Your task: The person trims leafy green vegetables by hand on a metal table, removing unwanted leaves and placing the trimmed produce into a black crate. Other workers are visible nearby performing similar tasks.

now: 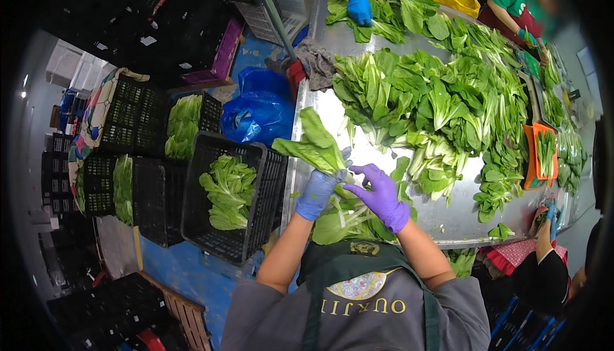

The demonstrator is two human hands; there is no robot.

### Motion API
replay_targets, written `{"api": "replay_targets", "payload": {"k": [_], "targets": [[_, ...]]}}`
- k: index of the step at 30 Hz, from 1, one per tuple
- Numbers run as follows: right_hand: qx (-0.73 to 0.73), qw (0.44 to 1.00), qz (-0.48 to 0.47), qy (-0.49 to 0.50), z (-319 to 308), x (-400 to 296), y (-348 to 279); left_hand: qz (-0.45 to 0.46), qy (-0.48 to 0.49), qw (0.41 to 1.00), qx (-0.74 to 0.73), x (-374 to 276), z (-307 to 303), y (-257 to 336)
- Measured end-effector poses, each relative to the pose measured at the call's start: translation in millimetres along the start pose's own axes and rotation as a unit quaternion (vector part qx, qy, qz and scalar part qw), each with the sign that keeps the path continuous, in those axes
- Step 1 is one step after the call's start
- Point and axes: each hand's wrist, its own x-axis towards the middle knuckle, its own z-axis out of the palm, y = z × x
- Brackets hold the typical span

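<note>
My left hand (pixel 317 193), in a blue-violet glove, is closed around the stem end of a leafy green plant (pixel 314 142). The plant's leaves point up and left, over the edge of the metal table (pixel 451 207). Beside the stem end is my right hand (pixel 380 198), in a purple glove, with thumb and fingers apart and nothing between them. Under and between my hands, loose leafy greens (pixel 343 224) lie at the near table edge. A large heap of the same greens (pixel 431 97) covers the table's middle.
To the left, a black plastic crate (pixel 192 207) holds greens, near a blue plastic bag (pixel 259 111). A grey cloth (pixel 316 63) hangs at the table corner by a pole. Across the table, a co-worker's blue-gloved hands (pixel 360 10) touch greens. An orange tray (pixel 529 157) stands right.
</note>
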Motion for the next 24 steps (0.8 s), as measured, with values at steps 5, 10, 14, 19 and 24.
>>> {"api": "replay_targets", "payload": {"k": [5,10,14,19,24], "targets": [[0.160,0.976,0.149,-0.008,20,2,22,-0.026,0.048,0.996,0.068,-5,-20,-27],[0.214,0.974,0.072,0.019,27,-13,35,-0.033,0.048,0.994,-0.094,2,-12,-27],[0.152,0.985,-0.078,-0.015,22,-21,31,-0.083,0.023,0.978,-0.189,11,-3,-8],[0.079,0.967,-0.182,-0.158,-3,-39,21,-0.026,0.044,0.964,-0.262,20,-22,-5],[-0.106,0.979,-0.032,-0.174,-5,-33,63,-0.023,-0.027,0.997,-0.071,17,-28,29]]}}
